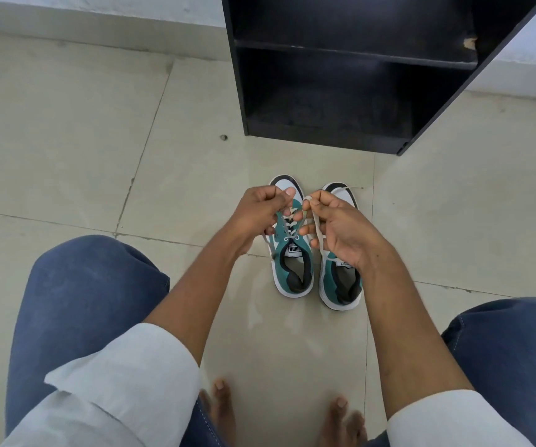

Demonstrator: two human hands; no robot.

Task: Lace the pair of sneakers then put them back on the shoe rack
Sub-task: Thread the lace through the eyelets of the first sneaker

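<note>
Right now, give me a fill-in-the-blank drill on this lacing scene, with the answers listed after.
1. Both sneakers stand on the tiled ____, not on the black shoe rack.
2. The left hand and right hand pull a white ____ over the left sneaker.
3. The right sneaker stands to the ____ of the left one.
4. The rack's visible shelves hold ____ shoes.

Answers: floor; lace; right; no
</note>
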